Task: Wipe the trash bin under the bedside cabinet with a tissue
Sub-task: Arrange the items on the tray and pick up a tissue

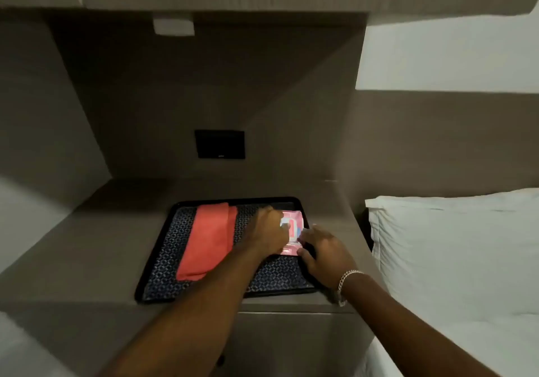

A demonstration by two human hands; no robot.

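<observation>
A pink tissue pack point(293, 232) lies at the right side of a black patterned tray point(163, 263) on the bedside cabinet top. My left hand point(269, 230) rests on the pack's left part, with its fingers at the flap on top. My right hand point(323, 252), with a silver bracelet at the wrist, presses the pack's near right edge against the tray. No trash bin is in view; the space under the cabinet is hidden by my arms and the cabinet front.
A folded red cloth point(208, 239) lies on the tray's left half. A black wall panel point(220, 144) sits on the niche's back wall. A white pillow and bed point(455, 254) lie close on the right. The cabinet top point(87, 248) extends to the left.
</observation>
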